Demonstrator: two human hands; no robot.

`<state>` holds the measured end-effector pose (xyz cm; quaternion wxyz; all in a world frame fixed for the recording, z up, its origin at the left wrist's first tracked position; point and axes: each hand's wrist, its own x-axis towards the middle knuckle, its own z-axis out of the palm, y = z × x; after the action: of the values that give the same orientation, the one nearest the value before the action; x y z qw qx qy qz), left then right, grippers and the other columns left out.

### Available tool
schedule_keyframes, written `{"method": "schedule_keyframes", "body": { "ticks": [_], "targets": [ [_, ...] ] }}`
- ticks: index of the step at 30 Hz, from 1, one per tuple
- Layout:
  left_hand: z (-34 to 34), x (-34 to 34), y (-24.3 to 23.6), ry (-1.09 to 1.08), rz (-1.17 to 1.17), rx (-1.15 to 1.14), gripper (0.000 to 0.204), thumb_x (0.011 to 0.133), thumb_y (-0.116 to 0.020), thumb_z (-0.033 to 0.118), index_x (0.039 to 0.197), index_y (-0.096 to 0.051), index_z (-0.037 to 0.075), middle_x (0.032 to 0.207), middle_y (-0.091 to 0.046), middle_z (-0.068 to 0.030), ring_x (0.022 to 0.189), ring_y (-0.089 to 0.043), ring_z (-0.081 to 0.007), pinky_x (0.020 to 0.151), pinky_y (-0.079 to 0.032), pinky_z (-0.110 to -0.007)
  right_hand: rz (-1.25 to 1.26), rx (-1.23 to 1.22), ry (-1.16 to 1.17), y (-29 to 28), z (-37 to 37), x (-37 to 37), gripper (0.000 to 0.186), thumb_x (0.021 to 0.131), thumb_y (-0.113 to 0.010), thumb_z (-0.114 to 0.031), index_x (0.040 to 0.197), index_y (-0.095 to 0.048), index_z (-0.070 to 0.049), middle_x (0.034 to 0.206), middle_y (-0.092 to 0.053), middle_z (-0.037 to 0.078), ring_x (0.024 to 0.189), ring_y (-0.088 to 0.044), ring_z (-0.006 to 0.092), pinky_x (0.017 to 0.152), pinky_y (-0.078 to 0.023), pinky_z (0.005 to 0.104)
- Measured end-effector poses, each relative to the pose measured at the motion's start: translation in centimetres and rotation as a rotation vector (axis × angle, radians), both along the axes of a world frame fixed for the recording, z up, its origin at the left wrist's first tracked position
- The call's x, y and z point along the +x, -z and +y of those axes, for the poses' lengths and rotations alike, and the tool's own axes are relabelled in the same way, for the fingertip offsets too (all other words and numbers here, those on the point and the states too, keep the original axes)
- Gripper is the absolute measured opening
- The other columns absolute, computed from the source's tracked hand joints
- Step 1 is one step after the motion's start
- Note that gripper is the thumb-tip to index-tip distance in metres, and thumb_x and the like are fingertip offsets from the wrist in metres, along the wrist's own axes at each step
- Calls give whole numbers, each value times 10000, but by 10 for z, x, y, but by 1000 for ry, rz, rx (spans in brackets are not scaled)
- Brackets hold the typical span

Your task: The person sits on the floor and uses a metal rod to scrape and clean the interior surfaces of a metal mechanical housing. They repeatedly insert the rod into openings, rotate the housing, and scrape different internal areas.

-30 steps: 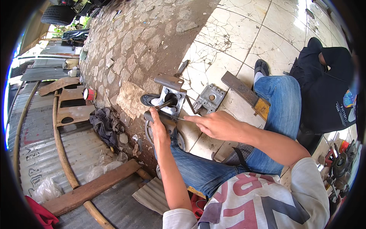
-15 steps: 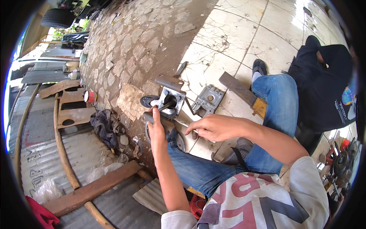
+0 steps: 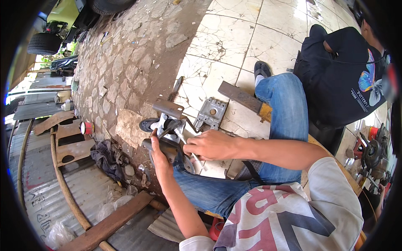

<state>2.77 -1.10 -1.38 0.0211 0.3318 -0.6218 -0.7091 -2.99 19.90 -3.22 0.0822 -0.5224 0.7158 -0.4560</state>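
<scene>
My left hand (image 3: 162, 161) is closed on the near side of a dark metal bracket (image 3: 169, 109) with a pale plate and a round bore, held above my knee. My right hand (image 3: 210, 145) grips a slim pale-handled tool that looks like a brush (image 3: 182, 134). The tool's head rests at the bore, and its thin end sticks out below my fingers. Behind them, a grey cast metal cover (image 3: 212, 113) with a round hole lies on the tiles. The bracket's near part is partly hidden by my hand.
A rusty steel bar (image 3: 238, 95) runs up to my right leg. A brush-like tool (image 3: 176, 88) lies on the tile edge. A person in black (image 3: 335, 79) sits at the right, near several metal parts (image 3: 372, 154). Dark cloth (image 3: 106, 158) and corrugated sheets (image 3: 58, 192) lie left.
My right hand has brought the pale-handled tool's head up to the bracket's bore. The whole view has shifted, so the scene sits further left.
</scene>
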Motion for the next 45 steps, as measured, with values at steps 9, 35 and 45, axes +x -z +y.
{"method": "schedule_keyframes", "body": {
  "ticks": [9, 35, 45],
  "targets": [
    [-7, -2, 1, -47, 7, 46, 565, 999, -487, 505, 1376, -483, 86, 1199, -640, -130, 1065, -637, -264, 906, -529, -410, -115, -99, 85, -13, 8, -4, 365, 980, -585, -418, 1078, -618, -68, 917, -684, 130, 736, -698, 338, 622, -561, 429],
    [2, -1, 7, -45, 104, 99, 579, 1065, -275, 544, 1415, -438, 112, 1280, -601, -167, 1162, -605, -280, 979, -503, -421, -122, -92, 46, -10, 3, -2, 350, 1001, -569, -331, 1154, -666, -32, 971, -713, 153, 815, -714, 318, 690, -579, 417],
    [2, -1, 10, -63, 100, 83, 589, 1056, -296, 557, 1414, -460, 119, 1306, -589, -149, 1191, -584, -267, 988, -495, -416, -50, -276, -23, -14, 10, -9, 247, 919, -674, -295, 1039, -696, -80, 895, -691, 120, 748, -696, 291, 669, -566, 389]
  ]
}}
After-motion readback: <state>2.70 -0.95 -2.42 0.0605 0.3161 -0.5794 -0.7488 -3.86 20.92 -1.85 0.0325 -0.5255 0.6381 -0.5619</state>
